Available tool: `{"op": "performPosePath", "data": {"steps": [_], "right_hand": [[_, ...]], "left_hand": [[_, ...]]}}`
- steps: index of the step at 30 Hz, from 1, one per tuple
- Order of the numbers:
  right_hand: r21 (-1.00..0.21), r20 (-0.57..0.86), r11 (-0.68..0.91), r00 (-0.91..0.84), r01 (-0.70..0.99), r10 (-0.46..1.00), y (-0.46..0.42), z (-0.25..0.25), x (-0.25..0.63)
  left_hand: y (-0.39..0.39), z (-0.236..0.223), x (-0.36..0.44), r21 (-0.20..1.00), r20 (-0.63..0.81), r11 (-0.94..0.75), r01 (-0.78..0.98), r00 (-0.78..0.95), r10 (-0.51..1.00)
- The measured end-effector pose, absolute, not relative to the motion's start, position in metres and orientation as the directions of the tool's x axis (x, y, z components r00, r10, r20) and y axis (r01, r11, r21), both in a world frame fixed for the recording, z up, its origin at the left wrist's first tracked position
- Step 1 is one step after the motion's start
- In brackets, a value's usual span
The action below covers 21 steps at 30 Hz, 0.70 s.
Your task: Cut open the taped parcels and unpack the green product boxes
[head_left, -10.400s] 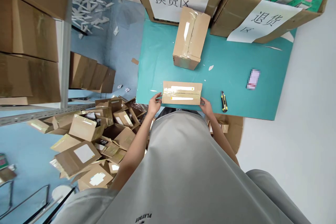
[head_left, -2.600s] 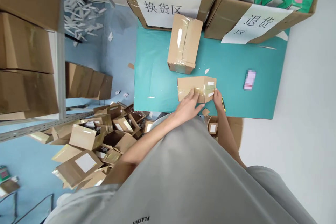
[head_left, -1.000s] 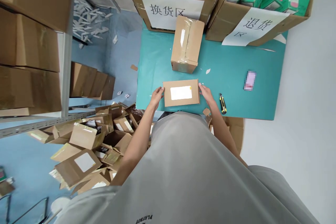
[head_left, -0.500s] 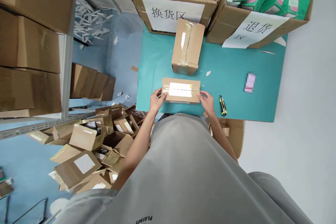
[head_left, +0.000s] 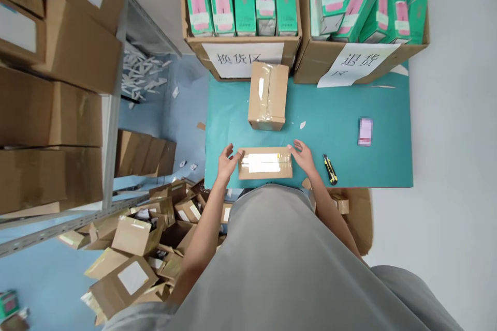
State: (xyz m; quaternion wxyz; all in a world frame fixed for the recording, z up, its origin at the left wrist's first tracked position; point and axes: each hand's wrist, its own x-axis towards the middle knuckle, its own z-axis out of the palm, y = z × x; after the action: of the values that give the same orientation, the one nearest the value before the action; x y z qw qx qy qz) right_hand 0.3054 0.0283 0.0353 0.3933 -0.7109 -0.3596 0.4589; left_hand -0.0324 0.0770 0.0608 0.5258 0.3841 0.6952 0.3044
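Note:
A small taped cardboard box (head_left: 265, 171) with a white label lies flat near the front edge of the green-topped table. At its far left corner is my left hand (head_left: 228, 163), fingers apart and thumb tip at the cardboard. My right hand (head_left: 303, 157) is at the far right corner, its fingers also spread and its thumb at the edge. Neither hand is wrapped around the box. A yellow-and-black utility knife (head_left: 330, 169) rests on the table to the right of my right hand. Beyond the small box stands a taller taped carton (head_left: 267, 94).
Two large open cartons, one on the left (head_left: 198, 57) and one on the right (head_left: 306, 64), hold several green-and-pink packages at the table's back. A blurred pink item (head_left: 365, 132) lies at right. Shelved boxes (head_left: 77, 114) and a pile of opened cartons (head_left: 134, 276) are left.
The camera view has tilted, showing more of the back cartons. The small box is now nearer the table's front edge. My hands have loosened from its ends and sit at its far corners.

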Motion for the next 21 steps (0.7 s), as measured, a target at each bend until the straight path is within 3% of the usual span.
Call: {"op": "performPosePath", "data": {"steps": [5, 10, 14, 21], "right_hand": [[-0.887, -0.344, -0.414, 0.307, 0.202, 0.887, 0.117, 0.038, 0.297], [-0.811, -0.390, -0.468, 0.273, 0.350, 0.880, 0.175, 0.048, 0.280], [-0.825, -0.367, -0.442, 0.260, 0.353, 0.893, 0.167, 0.050, 0.288], [-0.874, -0.261, -0.399, 0.425, 0.277, 0.867, 0.132, 0.043, 0.361]], "left_hand": [[0.159, 0.068, -0.008, 0.884, -0.347, 0.359, 0.300, -0.093, 0.933], [0.217, 0.077, 0.040, 0.830, -0.371, 0.348, 0.435, -0.035, 0.928], [0.208, 0.078, 0.071, 0.810, -0.363, 0.316, 0.494, -0.002, 0.932], [0.190, 0.073, 0.141, 0.825, -0.379, 0.260, 0.502, 0.151, 0.913]]}}
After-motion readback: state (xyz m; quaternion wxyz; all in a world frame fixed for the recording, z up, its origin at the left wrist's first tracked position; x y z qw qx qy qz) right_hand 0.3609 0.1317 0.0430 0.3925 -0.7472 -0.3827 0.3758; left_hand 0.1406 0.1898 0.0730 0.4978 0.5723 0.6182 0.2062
